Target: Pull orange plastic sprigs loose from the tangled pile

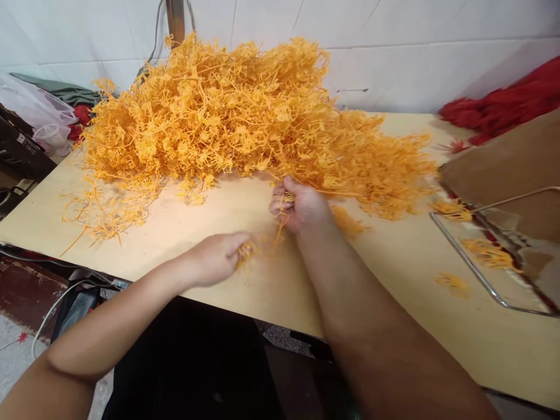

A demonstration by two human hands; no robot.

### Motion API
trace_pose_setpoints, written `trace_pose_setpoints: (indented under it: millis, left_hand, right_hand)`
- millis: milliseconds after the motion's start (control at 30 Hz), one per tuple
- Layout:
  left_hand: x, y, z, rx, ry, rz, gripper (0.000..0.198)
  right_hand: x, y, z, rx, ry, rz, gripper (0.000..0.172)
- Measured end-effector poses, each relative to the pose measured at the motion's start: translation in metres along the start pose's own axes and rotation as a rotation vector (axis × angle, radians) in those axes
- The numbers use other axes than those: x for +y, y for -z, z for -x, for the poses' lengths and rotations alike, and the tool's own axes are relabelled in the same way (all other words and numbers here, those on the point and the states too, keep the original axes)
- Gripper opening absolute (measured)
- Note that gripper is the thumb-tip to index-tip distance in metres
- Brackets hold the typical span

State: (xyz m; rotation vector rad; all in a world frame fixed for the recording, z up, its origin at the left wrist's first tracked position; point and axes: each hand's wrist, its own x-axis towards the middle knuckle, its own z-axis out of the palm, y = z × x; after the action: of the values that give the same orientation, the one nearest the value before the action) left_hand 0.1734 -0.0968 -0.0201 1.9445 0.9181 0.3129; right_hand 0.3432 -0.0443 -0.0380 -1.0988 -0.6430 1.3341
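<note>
Thin orange-yellow sprigs of artificial foliage fill both of a person's bare hands at the center of the dial, above a pale wood-toned tabletop (271,297). The fingers of the right hand (308,207) grasp an orange sprig (285,200), its stem hanging toward 6 o'clock. Just toward 8 o'clock from it, the left hand (216,256) has its fingers curled around a small orange clump (245,252), whose far end is blurred; whether the two held pieces touch cannot be told.

Beyond the hands, a large bushy orange-yellow heap (205,122) of the same branching sprigs sweeps from 10 o'clock through 12 to 2. A loose, thin orange tangle (109,213) lies at 9 o'clock, and a small orange tuft (349,221) sits just beside the right forearm at 3.

Farther out, between 3 and 4 o'clock, flat orange clusters (487,254) lie near a bent, shiny metal wire frame (475,273). A worn brown cardboard box (503,166) stands at 3, with a deep-red heap (511,102) behind it toward 2.

Between 9 and 10 o'clock, a translucent white plastic bag (32,99), a clear plastic cup (49,137) and a black box with pale lettering (24,149) crowd the tabletop's left end. A white paneled wall (394,64) spans 12 o'clock.
</note>
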Motion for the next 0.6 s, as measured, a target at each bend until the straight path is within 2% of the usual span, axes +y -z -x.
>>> trace_pose_setpoints:
  millis: [33, 100, 200, 300, 367, 467, 600]
  left_hand:
    - [0.002, 0.001, 0.007, -0.051, -0.009, -0.005, 0.011]
    - [0.006, 0.007, 0.013, -0.047, -0.002, 0.049, 0.011]
    - [0.008, 0.019, 0.002, 0.151, 0.038, 0.201, 0.016]
    - [0.003, 0.029, -0.023, 0.314, 0.018, 0.217, 0.011]
    - [-0.003, 0.03, -0.037, 0.364, -0.014, 0.167, 0.009]
    - [-0.014, 0.025, -0.05, 0.391, -0.044, 0.047, 0.016]
    - [-0.02, 0.02, -0.052, 0.36, 0.026, -0.183, 0.031]
  right_hand:
    - [-0.002, 0.001, -0.001, 0.041, -0.015, -0.029, 0.026]
    - [-0.003, -0.002, 0.0, 0.092, -0.042, -0.053, 0.02]
    - [0.001, -0.013, 0.009, 0.022, -0.06, -0.042, 0.017]
    - [0.006, -0.022, 0.016, -0.079, -0.127, -0.054, 0.02]
    - [0.007, -0.024, 0.018, -0.108, -0.152, -0.044, 0.02]
    - [0.006, -0.024, 0.019, -0.11, -0.151, -0.046, 0.019]
    - [0.006, -0.027, 0.02, -0.082, -0.188, -0.069, 0.021]
